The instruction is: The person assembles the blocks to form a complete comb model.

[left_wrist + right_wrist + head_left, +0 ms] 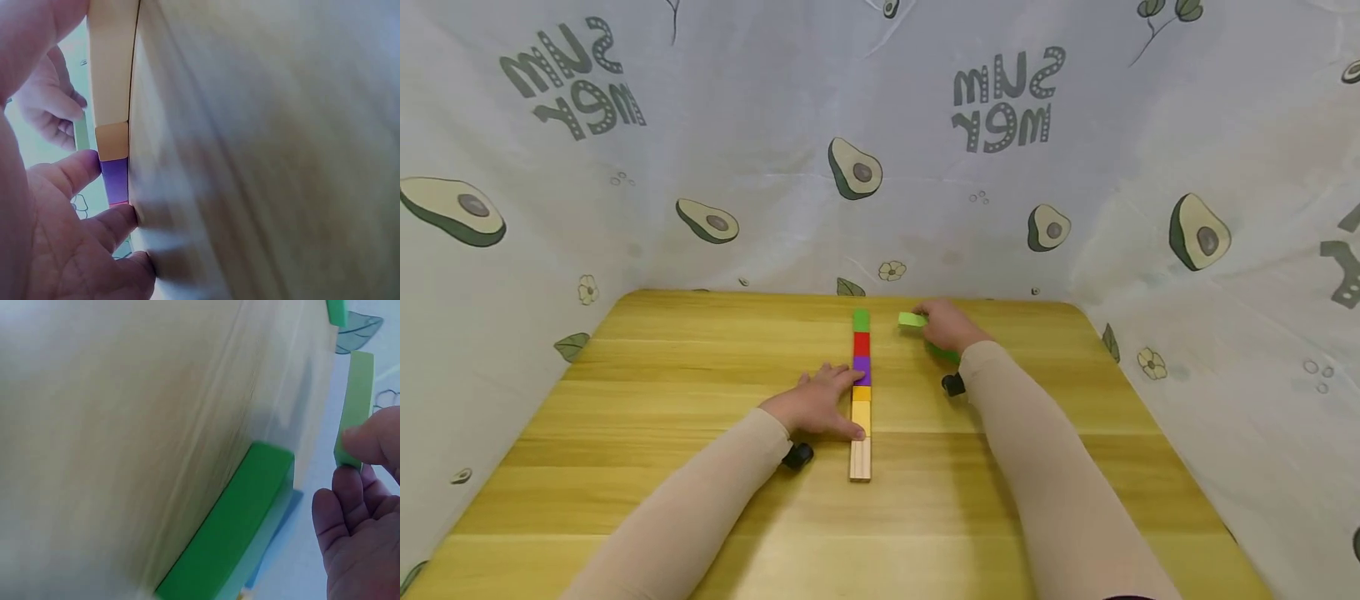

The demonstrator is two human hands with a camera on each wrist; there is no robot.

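A straight row of blocks lies on the table: green [861,320], red [862,343], purple [865,364], orange [862,394], yellow [861,414] and plain wood [861,462] nearest me. My left hand [816,406] rests against the row's left side, fingers spread, thumb where yellow meets plain wood and index finger at the purple block. Thumb and fingers of my right hand [951,327] pinch a light green block [357,394] by one end, right of the row's far end. Under that hand's wrist, a larger green block [231,519] lies on the table.
Beside the larger green block, a blue block [275,534] shows partly in the right wrist view. The wooden table [700,342] ends at a hanging cloth [775,108] printed with avocados, which also runs along both sides. Dark wrist cameras [798,456] sit under both wrists.
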